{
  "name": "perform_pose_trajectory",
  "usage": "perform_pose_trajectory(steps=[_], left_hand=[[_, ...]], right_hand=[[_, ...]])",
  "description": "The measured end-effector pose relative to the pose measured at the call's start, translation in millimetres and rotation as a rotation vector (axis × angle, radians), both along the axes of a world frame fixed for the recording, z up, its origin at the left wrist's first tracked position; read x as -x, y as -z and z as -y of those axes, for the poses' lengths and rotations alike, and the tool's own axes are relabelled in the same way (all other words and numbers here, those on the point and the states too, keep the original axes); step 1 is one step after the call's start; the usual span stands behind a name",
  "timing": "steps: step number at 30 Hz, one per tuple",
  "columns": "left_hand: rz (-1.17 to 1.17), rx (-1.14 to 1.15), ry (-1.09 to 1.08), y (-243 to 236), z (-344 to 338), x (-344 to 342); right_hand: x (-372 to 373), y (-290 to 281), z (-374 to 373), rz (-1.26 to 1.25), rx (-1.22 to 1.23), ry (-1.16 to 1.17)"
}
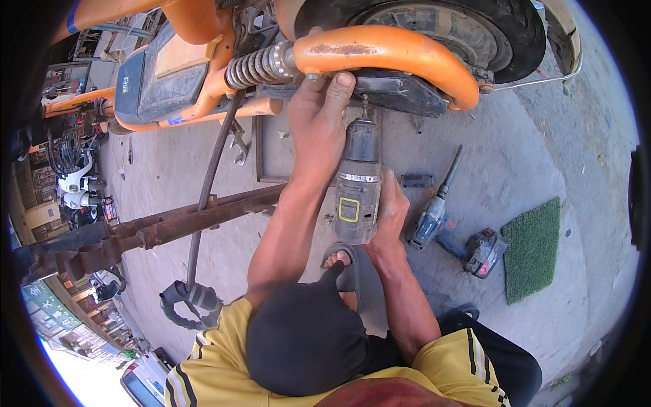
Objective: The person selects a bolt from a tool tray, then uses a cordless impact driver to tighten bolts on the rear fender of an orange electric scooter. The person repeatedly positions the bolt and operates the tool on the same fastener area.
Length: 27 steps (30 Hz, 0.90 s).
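Note:
My right hand is wrapped round the grip of a dark cordless drill. The drill points away from me, and its bit meets the underside of a black cover below an orange curved frame tube. My left hand reaches up to the same spot, its thumb pressed near the tube's lower edge beside a bolt; its other fingers go behind the tube, so what they grip is hidden. Left of that hand is a coil spring shock absorber, and behind the tube is a black wheel.
On the concrete to the right lie a blue cordless impact wrench with a long socket, its battery and a green turf mat. A rusty steel stand and a long dark bar are at left. Parked scooters stand farther off.

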State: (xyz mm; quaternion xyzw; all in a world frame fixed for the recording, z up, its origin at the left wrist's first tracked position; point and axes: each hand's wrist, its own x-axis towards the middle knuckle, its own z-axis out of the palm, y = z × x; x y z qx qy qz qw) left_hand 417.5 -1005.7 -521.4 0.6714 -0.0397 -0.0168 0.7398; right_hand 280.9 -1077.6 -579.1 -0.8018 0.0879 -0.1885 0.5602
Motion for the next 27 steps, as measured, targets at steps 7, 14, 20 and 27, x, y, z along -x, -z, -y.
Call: perform_pose_trajectory(steps=[7,14,20,27], left_hand=[[-0.032,0.021,-0.019,-5,2,4],[-0.002,0.05,-0.019,5,0,1],[-0.014,0.094,-0.002,4,0,3],[-0.012,0.067,-0.021,0,3,5]], right_hand=[[1,-8,5,-0.021,0.06,0.003],[1,-8,24,-0.084,0.521,0.025],[3,-29,35,-0.14,0.639,0.021],[5,-40,31,-0.08,0.254,-0.035]])
